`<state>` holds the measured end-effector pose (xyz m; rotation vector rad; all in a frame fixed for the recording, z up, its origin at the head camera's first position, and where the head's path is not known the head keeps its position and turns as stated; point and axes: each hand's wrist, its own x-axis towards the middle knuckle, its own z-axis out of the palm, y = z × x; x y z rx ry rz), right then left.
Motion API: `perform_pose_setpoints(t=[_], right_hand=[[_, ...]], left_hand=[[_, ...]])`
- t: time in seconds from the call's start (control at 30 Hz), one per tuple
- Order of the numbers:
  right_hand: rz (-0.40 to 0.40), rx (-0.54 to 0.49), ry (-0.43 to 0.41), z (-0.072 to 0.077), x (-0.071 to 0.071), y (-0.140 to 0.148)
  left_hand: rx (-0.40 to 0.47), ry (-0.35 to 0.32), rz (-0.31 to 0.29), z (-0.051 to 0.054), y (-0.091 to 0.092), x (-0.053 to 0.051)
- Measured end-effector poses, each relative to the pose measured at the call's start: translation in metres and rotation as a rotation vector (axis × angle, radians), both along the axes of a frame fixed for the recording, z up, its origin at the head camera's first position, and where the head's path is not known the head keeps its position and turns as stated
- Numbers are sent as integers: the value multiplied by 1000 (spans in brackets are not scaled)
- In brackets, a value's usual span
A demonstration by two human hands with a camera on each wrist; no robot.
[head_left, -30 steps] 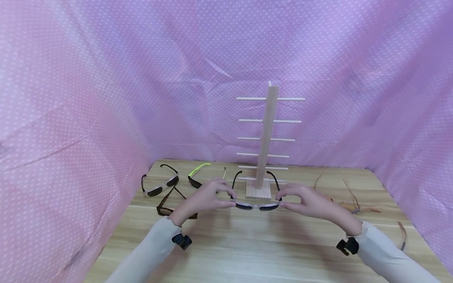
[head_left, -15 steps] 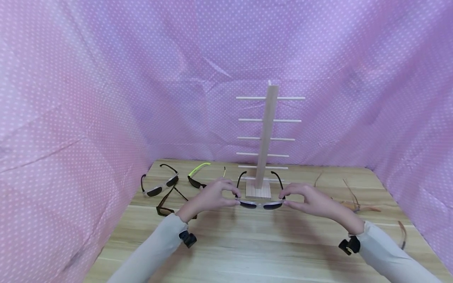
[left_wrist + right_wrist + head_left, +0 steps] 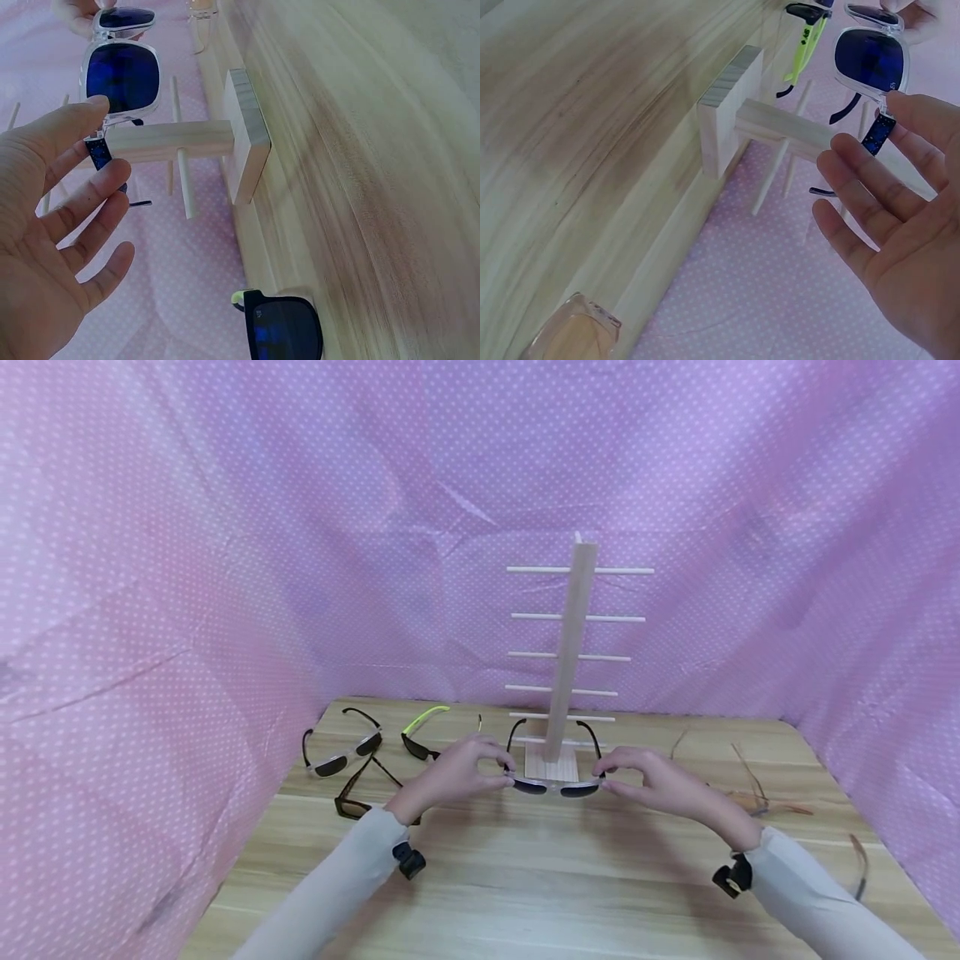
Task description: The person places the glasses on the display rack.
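Note:
A pair of sunglasses with a clear frame, dark lenses [image 3: 531, 787] and black temples is held up just in front of the wooden display stand [image 3: 572, 647]. My left hand [image 3: 467, 768] pinches its left hinge end between thumb and fingers; my right hand [image 3: 651, 783] pinches the right end the same way. The open temples point away from me, one on each side of the stand's post, near its lowest rods. In the left wrist view the sunglasses [image 3: 124, 77] are apart from the tabletop. The right wrist view shows the thumb on the frame [image 3: 870, 64] and fingers behind the temple.
On the left lie clear-framed sunglasses [image 3: 331, 766], black sunglasses with neon-yellow temples [image 3: 417, 748] and brown tortoiseshell glasses [image 3: 352, 808], partly behind my left arm. Transparent orange glasses [image 3: 787, 810] lie right, partly hidden. A brown temple [image 3: 859, 860] shows near the table's right edge.
Both hands have shifted the sunglasses a little to the right, then slightly up and toward the stand. The temples now stand more evenly about the post. The grip is unchanged.

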<state>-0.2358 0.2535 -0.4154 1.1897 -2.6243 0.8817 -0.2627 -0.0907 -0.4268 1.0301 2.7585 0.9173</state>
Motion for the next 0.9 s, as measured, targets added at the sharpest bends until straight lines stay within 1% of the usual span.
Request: perform_pose_setpoints(t=[0.13,0.27,0.37,0.53,0.67,0.8,0.9], right_hand=[[-16,-16,-7,-5,-5,1],[-40,-24,-20,-9,-10,1],[-67,-20,-37,-11,-14,2],[-116,-16,-62,-13,-19,2],[-132,-30,-81,-18,-23,3],[-140,-53,-100,-22,-27,3],[-156,-57,-105,-27,-30,3]], left_hand=[[9,1,-4,-2,3,-4],[-1,37,-2,-6,6,-10],[3,48,17,-8,8,-13],[20,26,61,-8,12,-16],[19,14,102,-8,15,-17],[28,18,117,-9,18,-21],[37,28,126,-13,20,-24]])
